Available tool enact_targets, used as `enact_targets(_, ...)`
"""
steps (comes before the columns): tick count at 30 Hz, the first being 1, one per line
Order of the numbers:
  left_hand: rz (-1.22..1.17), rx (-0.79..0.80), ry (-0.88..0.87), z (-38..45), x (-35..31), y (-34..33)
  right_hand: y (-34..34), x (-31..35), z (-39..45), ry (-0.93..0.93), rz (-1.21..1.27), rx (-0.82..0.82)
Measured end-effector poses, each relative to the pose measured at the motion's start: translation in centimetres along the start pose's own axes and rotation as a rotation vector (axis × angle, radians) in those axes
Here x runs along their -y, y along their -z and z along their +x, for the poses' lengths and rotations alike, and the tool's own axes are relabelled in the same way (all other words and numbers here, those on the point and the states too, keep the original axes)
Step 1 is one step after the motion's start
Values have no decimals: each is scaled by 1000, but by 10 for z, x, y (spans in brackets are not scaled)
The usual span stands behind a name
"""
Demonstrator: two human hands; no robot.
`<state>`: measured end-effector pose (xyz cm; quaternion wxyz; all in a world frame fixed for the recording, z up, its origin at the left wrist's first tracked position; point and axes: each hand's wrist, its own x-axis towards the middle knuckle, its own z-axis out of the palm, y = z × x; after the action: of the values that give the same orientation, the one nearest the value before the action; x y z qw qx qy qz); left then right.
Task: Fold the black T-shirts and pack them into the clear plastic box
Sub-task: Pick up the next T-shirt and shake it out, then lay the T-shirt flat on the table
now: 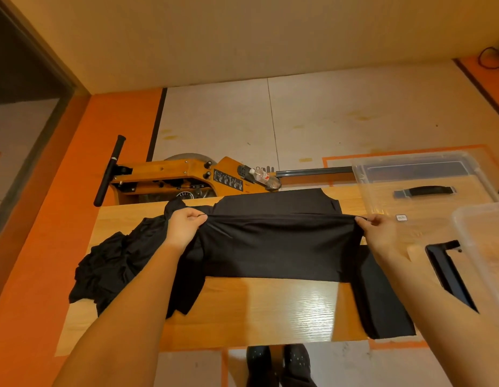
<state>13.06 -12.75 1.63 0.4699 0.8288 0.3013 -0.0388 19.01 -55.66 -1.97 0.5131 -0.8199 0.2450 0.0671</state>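
Pinching soft matte black T-shirt (273, 247) fold taut, L hand (184, 226) & R hand (378, 233) fingers curled; glossy woodgrain table (270, 305).

Black T-shirt (270, 247) — wood-grain table (270, 308) — orange floor (33, 219)

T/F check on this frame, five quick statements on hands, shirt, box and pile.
1. Both hands pinch the black T-shirt being folded. True: left hand, right hand.
2. That shirt lies on a wooden table. True.
3. A folded shirt already lies in the clear plastic box. False: none is visible inside.
4. The crumpled pile of black shirts lies by the right hand. False: by the left.
5. The left hand is open and idle. False: it grips fabric.
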Motion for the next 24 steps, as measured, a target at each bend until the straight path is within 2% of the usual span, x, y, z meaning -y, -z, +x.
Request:
enact_targets(4,94,9,8,31,-9,-8,-11,7,22,27,-64,-46)
enact_targets(15,258,-53,12,89,-26,-20,-38,31,68,98,-117,-9)
enact_targets(20,278,-68,68,98,-25,-30,-49,37,72,110,-122,-9)
enact_targets(24,312,-119,17,89,-12,-36,-53,30,56,67,-152,-45)
